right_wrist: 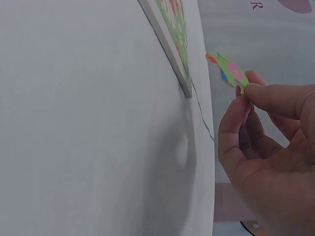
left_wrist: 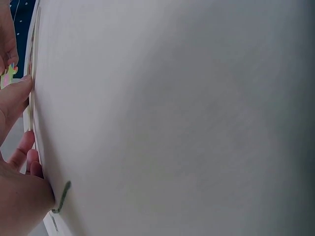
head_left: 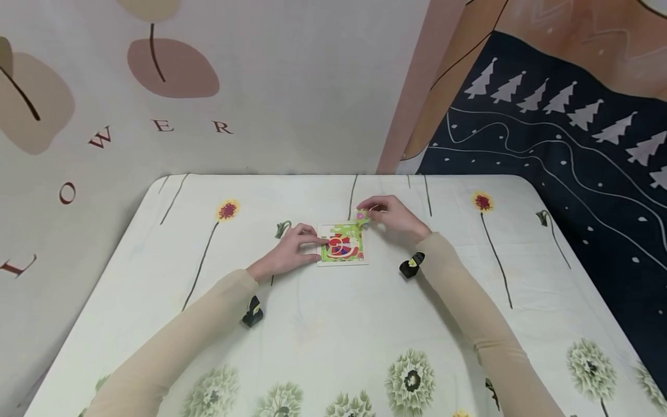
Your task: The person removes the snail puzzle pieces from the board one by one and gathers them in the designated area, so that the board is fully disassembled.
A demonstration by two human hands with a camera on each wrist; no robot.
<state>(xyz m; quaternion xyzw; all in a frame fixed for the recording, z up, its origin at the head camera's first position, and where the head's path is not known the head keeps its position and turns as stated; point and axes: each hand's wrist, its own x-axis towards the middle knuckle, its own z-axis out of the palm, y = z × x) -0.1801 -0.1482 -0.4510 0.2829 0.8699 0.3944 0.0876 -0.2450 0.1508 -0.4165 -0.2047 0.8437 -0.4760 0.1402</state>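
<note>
- We count one puzzle piece (head_left: 361, 217), green with a pink spot and bits of blue and orange at one end; it is in the right hand, just by the upper right corner of the board in the head view, and the right wrist view shows it raised clear of the board.
- We see one square board (head_left: 341, 264) with a pale rim and a green picture bearing a red figure; it lies flat on the table, between the two hands.
- There are two hands. The right hand (head_left: 392, 217) pinches the piece between thumb and fingertips, its other fingers bent.
- The left hand (head_left: 290, 248) is spread at the board's left side, index finger reaching over the edge, thumb by the lower left corner; we see it touching the board and gripping nothing.
- We count two beige sleeves (head_left: 484, 318) and two black wrist devices (head_left: 252, 313), one by each wrist.
- One table (head_left: 323, 324) carries the board, under a white cloth printed with flowers, two red-and-yellow blooms showing whole.
- Beyond it, we read five letters on the pale backdrop (head_left: 312, 87), and at right we count eight white trees on a dark cloth (head_left: 490, 127), the last cut by the frame.
</note>
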